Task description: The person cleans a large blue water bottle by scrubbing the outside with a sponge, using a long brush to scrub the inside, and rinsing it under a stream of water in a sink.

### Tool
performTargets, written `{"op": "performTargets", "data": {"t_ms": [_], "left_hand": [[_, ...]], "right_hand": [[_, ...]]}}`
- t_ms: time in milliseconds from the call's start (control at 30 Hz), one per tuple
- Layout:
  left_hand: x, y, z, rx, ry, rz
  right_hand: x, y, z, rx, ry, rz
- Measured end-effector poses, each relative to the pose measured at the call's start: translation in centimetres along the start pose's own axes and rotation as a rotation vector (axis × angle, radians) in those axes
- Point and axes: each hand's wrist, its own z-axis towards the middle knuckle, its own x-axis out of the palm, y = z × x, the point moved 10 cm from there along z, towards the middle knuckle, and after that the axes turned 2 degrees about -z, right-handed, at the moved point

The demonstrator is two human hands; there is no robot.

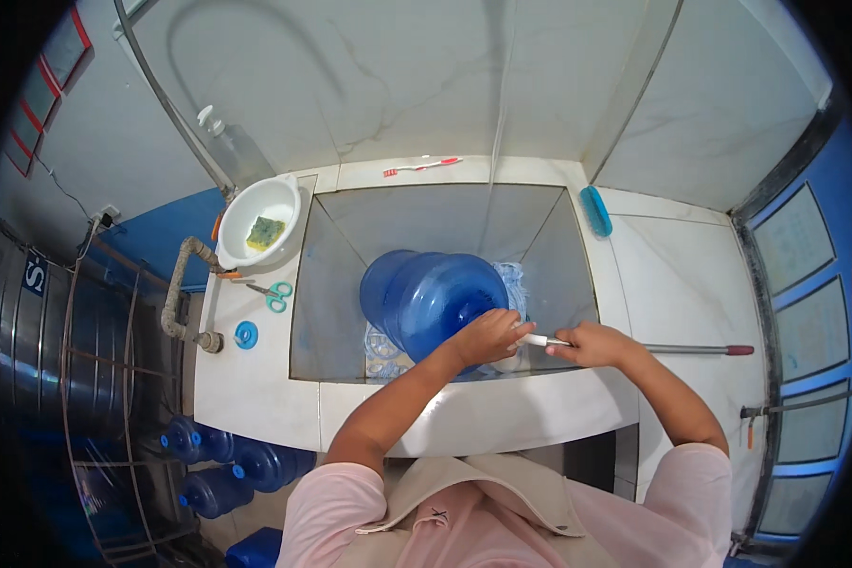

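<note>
The big blue jug (435, 293) lies on its side in the sink (445, 208), over a pale lacy mat (512, 278), with what seems to be its neck partly hidden by my left hand (495, 336). That hand is curled about the white part of a pole (683, 349) above the sink's near side; whether it also leans on the jug, I can't tell. My right hand (587, 344) is clenched round the same pole near the sink's right rim, and the grey shaft runs on past that rim to a dark red end.

The jug worries me most: it is round and neither hand clearly steadies it, so a push from the pole could roll it into the sink's wall. Wet hands could let the pole slip. Its long tail, swung wide, might knock the blue brush (595, 211) off the sink's right back corner.

On the desk (246, 379) left of the sink, the scissors (275, 296) point their blades away from it, and a careless reach there could nick me. The small blue cap (246, 335), also left of the sink, is light enough that a sleeve might sweep it off.
</note>
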Motion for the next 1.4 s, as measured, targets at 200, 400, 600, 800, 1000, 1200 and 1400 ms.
{"op": "performTargets", "data": {"t_ms": [200, 400, 600, 800, 1000, 1200, 1400], "left_hand": [[-0.8, 1.2, 0.3, -0.034, -0.132, -0.030], [-0.3, 2.1, -0.2, -0.019, -0.169, -0.187], [-1.0, 2.4, -0.2, -0.030, -0.363, -0.034], [0.0, 2.6, 1.0, -0.007, -0.287, -0.141], [0.9, 4.9, 0.3, -0.218, -0.352, 0.000], [2.2, 7.6, 1.5, -0.351, -0.327, -0.038], [5.3, 9.8, 2.3, -0.379, 0.064, -0.136]], "right_hand": [[0.9, 1.3, -1.9, 0.132, -0.220, 0.103], [-0.6, -0.6, -1.6, 0.127, -0.044, 0.063], [1.3, -0.7, -2.4, 0.224, -0.254, 0.164], [-0.3, -4.3, -1.5, 0.145, -0.061, 0.270], [-0.7, -3.1, -2.8, 0.298, -0.195, 0.256], [-0.9, -4.2, -2.3, 0.312, -0.281, 0.360], [0.8, -8.2, -2.0, 0.461, -0.094, 0.561]]}}
